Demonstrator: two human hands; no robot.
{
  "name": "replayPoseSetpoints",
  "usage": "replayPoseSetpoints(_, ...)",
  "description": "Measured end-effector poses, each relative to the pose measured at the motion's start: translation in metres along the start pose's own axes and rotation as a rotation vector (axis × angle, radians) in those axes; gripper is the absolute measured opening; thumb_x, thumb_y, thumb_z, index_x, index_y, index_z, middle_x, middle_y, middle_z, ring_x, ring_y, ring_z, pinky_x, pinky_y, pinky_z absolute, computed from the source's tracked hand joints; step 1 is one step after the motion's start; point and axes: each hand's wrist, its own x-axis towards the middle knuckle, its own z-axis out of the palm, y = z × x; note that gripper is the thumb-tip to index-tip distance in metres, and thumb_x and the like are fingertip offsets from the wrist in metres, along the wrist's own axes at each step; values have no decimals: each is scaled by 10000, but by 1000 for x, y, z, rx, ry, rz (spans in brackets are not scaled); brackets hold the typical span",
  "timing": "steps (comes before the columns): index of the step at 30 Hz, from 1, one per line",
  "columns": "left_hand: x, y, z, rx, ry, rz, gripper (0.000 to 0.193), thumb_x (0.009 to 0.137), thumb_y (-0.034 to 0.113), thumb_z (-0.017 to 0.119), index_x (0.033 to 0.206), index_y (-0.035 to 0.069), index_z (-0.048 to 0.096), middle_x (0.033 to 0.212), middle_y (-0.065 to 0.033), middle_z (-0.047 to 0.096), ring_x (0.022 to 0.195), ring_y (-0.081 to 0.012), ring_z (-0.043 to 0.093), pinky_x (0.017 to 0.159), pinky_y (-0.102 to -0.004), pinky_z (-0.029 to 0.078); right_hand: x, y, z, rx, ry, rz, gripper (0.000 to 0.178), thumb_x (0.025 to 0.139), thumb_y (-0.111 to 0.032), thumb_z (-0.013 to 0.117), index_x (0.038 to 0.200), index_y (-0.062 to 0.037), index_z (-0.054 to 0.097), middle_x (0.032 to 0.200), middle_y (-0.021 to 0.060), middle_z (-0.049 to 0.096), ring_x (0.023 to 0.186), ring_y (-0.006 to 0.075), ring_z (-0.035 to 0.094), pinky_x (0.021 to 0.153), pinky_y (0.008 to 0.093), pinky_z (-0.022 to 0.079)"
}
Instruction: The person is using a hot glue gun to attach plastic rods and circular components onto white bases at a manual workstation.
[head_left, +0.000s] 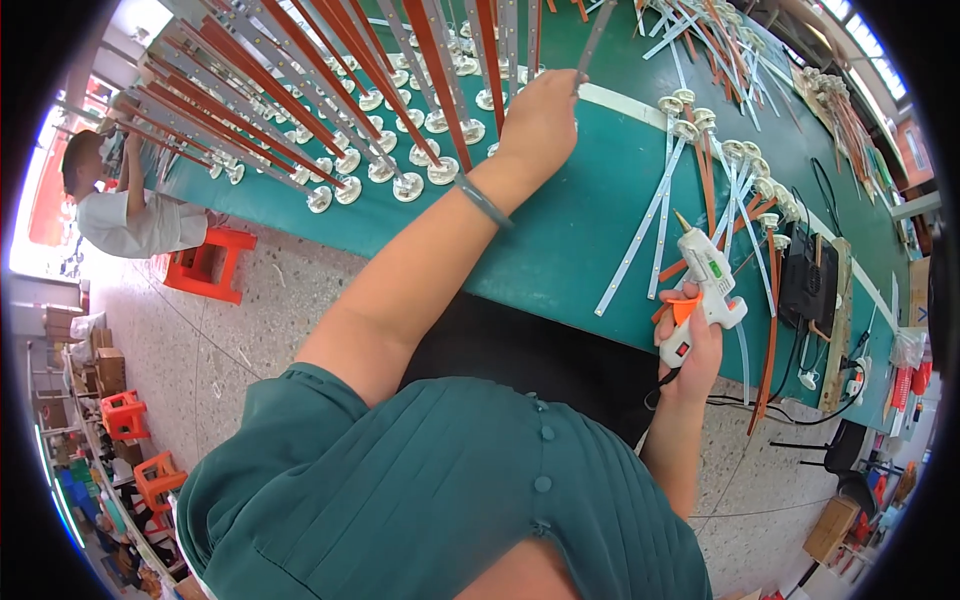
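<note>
My left hand [543, 118] is stretched forward over the green table, fingers closed on a narrow grey LED strip [597, 40] that stands up from them. The lower end of that strip is mostly hidden behind the hand. Beside it, to the left, stand rows of upright grey and brown LED strips [437, 75], each on a round white base [408, 186]. In my right hand [702, 345], near the table's front edge, is a white glue gun [708, 275] with an orange trigger. Its nozzle points up and away from me.
Loose strips with white round ends [660, 215] lie right of centre. A black box [808, 278] with cables sits farther right. More strips [705, 40] are heaped at the back. At far left a person [135, 205] sits by an orange stool [208, 268].
</note>
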Motion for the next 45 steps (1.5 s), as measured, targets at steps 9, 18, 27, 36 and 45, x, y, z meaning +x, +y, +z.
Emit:
replayPoseSetpoints(9, -2, 3, 9, 44, 32, -157, 461, 851, -20, 608, 1299, -9, 496, 1081, -178, 609, 921, -338, 621, 773, -423, 509, -1, 3, -11, 127, -55, -36, 332, 988, -168, 478, 1242, 43, 518, 1076, 230, 641, 673, 155, 577, 656, 292, 483)
replayPoseSetpoints(18, -47, 66, 12, 77, -462, 615, 512, 839, 71, 576, 1346, 129, 540, 1284, -100, 582, 1255, -277, 522, 1048, -431, 409, 2, 4, -15, 228, -127, -64, 338, 1021, -227, 463, 1244, 19, 526, 1081, 193, 643, 673, 130, 529, 575, 266, 410)
replayPoseSetpoints(27, -11, 49, 58, 239, -618, 943, 102, 818, 156, 595, 904, 105, 577, 892, -20, 554, 987, -208, 551, 895, -352, 455, -9, 16, -32, 387, -178, -185, 345, 1038, -260, 460, 1261, 0, 501, 1112, 140, 594, 715, 128, 488, 613, 268, 385)
replayPoseSetpoints(36, 22, 112, -44, -218, -132, 325, 137, 861, 76, 632, 998, 70, 635, 895, -94, 631, 846, -330, 623, 722, -405, 515, -22, -3, -38, 312, -147, -258, 349, 1025, -269, 487, 1268, -18, 489, 1119, 111, 577, 707, 127, 466, 620, 276, 365)
replayPoseSetpoints(45, -33, 71, -61, -291, -426, -41, 94, 871, 41, 682, 955, 3, 667, 839, -101, 661, 741, -190, 655, 688, -303, 526, -25, -11, 13, -363, -111, 80, 368, 956, -92, 533, 1276, 88, 505, 1103, 203, 661, 702, 128, 593, 612, 244, 469)
